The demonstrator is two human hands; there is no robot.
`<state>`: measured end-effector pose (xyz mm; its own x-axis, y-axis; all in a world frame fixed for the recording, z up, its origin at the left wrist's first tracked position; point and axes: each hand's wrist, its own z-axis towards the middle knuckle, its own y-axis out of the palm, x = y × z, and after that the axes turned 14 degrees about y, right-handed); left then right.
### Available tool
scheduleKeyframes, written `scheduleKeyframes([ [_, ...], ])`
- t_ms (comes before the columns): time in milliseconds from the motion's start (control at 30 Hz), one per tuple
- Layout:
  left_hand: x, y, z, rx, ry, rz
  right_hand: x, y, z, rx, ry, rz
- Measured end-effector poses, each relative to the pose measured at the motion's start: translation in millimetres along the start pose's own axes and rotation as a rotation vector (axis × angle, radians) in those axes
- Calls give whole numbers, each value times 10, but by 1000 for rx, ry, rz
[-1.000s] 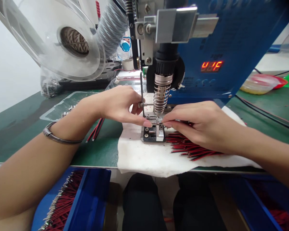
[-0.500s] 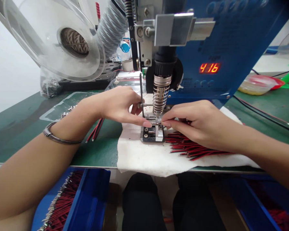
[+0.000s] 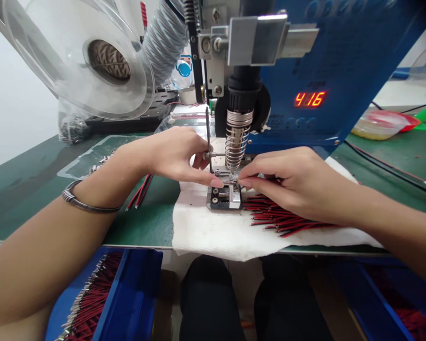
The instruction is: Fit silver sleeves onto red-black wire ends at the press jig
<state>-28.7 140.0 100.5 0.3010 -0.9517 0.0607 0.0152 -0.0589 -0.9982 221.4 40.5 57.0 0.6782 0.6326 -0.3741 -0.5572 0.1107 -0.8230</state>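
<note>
My right hand (image 3: 291, 182) pinches thumb and forefinger together at the right side of a small metal fixture (image 3: 224, 199). A red-and-black wire (image 3: 279, 180) shows only in part behind those fingers; its end at the fixture is too small to make out. On the fixture's left, my left hand (image 3: 184, 158) rests its outstretched thumb against the edge, fingers apart from it and partly hidden behind a thin upright rod (image 3: 208, 135). Directly above the fixture stands a soldering head wrapped in a coil spring (image 3: 239, 135). Under my right hand lies a pile of red-and-black wires (image 3: 280, 215).
A white cloth (image 3: 202, 232) lies beneath the fixture on the green table (image 3: 156, 227). Behind stands a blue machine (image 3: 287, 125) reading 416. A clear fume hood (image 3: 74, 90) hangs at left above a plastic tray (image 3: 81, 154). Below is a blue bin (image 3: 137, 284) with wires.
</note>
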Motion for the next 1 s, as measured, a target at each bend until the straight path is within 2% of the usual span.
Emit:
scheduleKeyframes([
  [267, 26, -15, 18, -20, -31, 13, -3, 11, 2, 12, -8, -14],
  [1000, 13, -27, -7, 9, 10, -30, -1, 15, 1, 5, 3, -45],
])
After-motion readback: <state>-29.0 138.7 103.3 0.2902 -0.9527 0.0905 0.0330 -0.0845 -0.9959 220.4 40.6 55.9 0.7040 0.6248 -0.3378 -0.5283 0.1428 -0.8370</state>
